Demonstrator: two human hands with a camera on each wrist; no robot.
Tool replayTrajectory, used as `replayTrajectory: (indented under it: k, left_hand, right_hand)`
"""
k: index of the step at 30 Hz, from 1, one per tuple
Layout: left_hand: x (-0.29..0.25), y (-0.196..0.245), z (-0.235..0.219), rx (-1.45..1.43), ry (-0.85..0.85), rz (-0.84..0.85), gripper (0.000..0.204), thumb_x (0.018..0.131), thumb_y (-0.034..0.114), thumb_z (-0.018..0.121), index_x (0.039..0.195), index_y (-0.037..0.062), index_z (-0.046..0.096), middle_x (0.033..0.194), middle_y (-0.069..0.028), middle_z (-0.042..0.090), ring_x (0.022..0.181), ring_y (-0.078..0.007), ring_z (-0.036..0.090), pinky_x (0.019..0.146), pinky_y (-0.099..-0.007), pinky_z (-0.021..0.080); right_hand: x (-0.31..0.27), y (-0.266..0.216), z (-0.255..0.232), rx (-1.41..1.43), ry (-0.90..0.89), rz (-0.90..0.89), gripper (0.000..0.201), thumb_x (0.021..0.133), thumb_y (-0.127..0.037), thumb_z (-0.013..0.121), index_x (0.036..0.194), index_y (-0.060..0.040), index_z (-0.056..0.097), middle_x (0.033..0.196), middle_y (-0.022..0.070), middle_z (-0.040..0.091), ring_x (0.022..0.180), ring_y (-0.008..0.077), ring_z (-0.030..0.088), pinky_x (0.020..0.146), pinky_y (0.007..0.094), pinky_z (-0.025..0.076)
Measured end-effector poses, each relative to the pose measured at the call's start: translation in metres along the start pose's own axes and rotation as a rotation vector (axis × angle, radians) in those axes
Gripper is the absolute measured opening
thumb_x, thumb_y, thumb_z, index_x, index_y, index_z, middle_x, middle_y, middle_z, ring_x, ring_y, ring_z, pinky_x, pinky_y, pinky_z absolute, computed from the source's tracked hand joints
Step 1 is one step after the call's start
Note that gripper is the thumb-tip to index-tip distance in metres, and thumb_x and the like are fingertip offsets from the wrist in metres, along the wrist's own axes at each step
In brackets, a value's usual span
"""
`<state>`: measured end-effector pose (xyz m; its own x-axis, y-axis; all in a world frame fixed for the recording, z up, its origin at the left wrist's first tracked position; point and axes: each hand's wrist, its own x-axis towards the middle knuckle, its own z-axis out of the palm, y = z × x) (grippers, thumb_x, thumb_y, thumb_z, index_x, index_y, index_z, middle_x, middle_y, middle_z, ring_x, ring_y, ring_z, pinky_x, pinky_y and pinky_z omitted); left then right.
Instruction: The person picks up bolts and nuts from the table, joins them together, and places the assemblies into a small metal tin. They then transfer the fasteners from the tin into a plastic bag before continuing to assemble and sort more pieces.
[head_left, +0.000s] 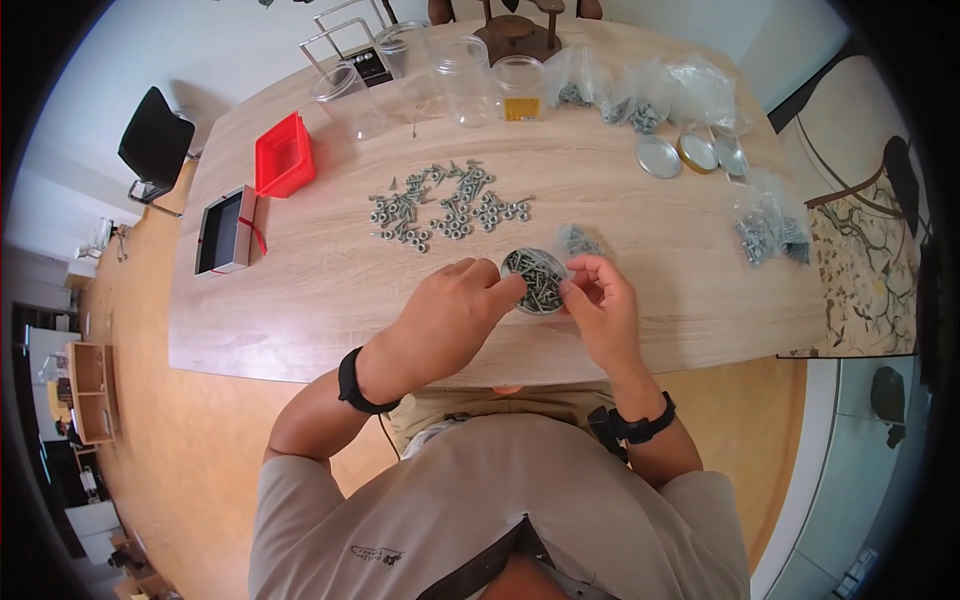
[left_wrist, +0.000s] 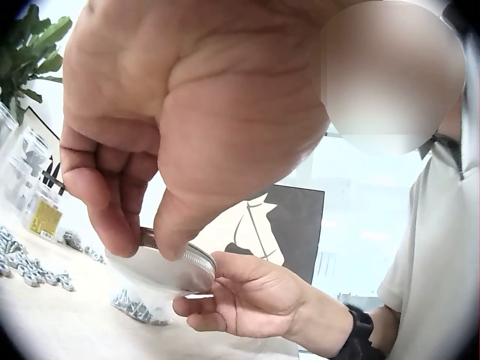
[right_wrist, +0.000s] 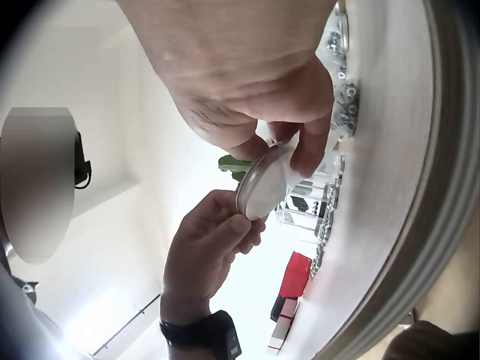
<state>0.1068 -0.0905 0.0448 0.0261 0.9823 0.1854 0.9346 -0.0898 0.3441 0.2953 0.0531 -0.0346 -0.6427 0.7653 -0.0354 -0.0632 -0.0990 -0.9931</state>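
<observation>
A shallow round metal lid (head_left: 514, 300) filled with loose screws (head_left: 540, 280) is held between both hands near the table's front edge. At its left rim, my left hand (head_left: 445, 312) pinches the edge with thumb and fingers. My right hand (head_left: 606, 310) grips the opposite rim; its thumb lies along the edge in the head view. The lid's plain pale underside (left_wrist: 154, 270) faces the left wrist camera. Right behind the lid lies a small clear bag of hardware (head_left: 578, 240). Beyond my left hand, a spread of screws and nuts (head_left: 455, 212) covers the tabletop.
Clear plastic jars (head_left: 463, 85) line the far side beside bags of hardware (head_left: 645, 112). Several round lids (head_left: 657, 157) lie at the right, near another bag (head_left: 765, 235). At the left are a red tray (head_left: 284, 155) and a grey box (head_left: 226, 230).
</observation>
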Motion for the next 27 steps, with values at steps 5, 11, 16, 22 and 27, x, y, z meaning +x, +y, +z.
replayTrajectory:
  k: [5,11,16,22,27]
  left_hand:
    - [-0.001,0.000,0.012,-0.037,0.053,0.022,0.019,0.097,0.010,0.073,0.113,0.0063,0.066,0.095,-0.0127,0.068,0.085,-0.0312,0.072,0.073,-0.0395,0.058]
    - [0.010,-0.021,0.018,-0.678,0.010,-0.463,0.043,0.113,0.034,0.060,0.135,-0.0028,0.057,0.097,-0.0168,0.074,0.072,-0.0229,0.072,0.068,-0.0371,0.057]
    - [0.015,-0.020,0.036,-1.422,-0.086,-0.781,0.040,0.115,0.037,0.056,0.130,0.0021,0.067,0.098,-0.0035,0.075,0.080,-0.0103,0.069,0.065,-0.0270,0.054]
    - [0.029,-0.038,0.022,-1.039,-0.183,-0.748,0.037,0.111,0.038,0.059,0.117,0.0045,0.075,0.094,-0.0002,0.073,0.076,-0.0078,0.064,0.061,-0.0260,0.053]
    - [0.050,-0.055,-0.008,-0.758,-0.289,-0.687,0.034,0.108,0.034,0.062,0.107,0.0045,0.077,0.082,0.0023,0.067,0.070,-0.0073,0.058,0.060,-0.0271,0.051]
  right_hand:
    - [-0.001,0.005,-0.005,0.100,0.023,0.067,0.023,0.099,0.001,0.070,0.121,0.0037,0.068,0.096,0.0029,0.065,0.083,0.0073,0.066,0.072,0.0258,0.063]
    - [0.000,0.004,-0.003,0.105,0.036,0.042,0.022,0.099,0.000,0.070,0.120,0.0040,0.067,0.096,0.0028,0.066,0.083,0.0071,0.066,0.073,0.0259,0.063]
    - [-0.001,0.011,0.012,0.131,0.035,0.008,0.019,0.099,-0.003,0.071,0.117,0.0027,0.068,0.096,0.0028,0.067,0.082,0.0071,0.066,0.071,0.0257,0.061]
    - [-0.001,-0.001,0.017,-0.103,-0.005,-0.027,0.012,0.097,-0.006,0.073,0.107,0.0004,0.070,0.086,0.0037,0.071,0.073,0.0079,0.065,0.065,0.0257,0.055]
    - [0.008,-0.013,0.033,-0.282,-0.002,-0.199,0.010,0.094,-0.006,0.072,0.102,-0.0004,0.069,0.082,0.0074,0.071,0.069,0.0115,0.066,0.064,0.0290,0.053]
